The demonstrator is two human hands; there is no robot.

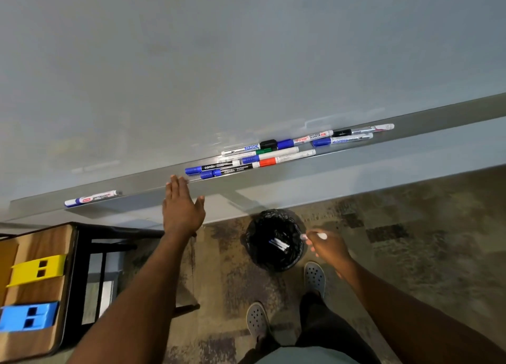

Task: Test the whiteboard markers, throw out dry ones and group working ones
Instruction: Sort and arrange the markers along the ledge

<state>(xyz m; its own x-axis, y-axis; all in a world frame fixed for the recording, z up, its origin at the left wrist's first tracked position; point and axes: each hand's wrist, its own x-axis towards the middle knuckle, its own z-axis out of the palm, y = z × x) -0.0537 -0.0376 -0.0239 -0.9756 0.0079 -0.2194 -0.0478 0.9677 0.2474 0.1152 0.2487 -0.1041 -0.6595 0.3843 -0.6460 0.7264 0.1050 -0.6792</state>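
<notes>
Step in hand, likely: discard dry marker; right hand [327, 247] pinches white marker [315, 236] beside bin [273, 240]; left hand [182, 206] flat, released, near tray [356, 155]; next: move over bin, let go.

Glossy whiteboard [219, 49], brushed-metal tray [410, 122]

A loose cluster of white-barrelled whiteboard markers [273, 155] with blue, black, green and red caps lay lengthwise on the grey metal ledge [153, 184] under the pale whiteboard [219, 62], some touching. One white marker with a blue band [91, 198] lay alone, well apart at the ledge's left end. A black bin with a plastic liner [273, 240] stood on the floor and held several discarded markers [279, 245]. A white marker [315, 236] was pinched in the right hand [328, 250] just beside the bin's rim.
</notes>
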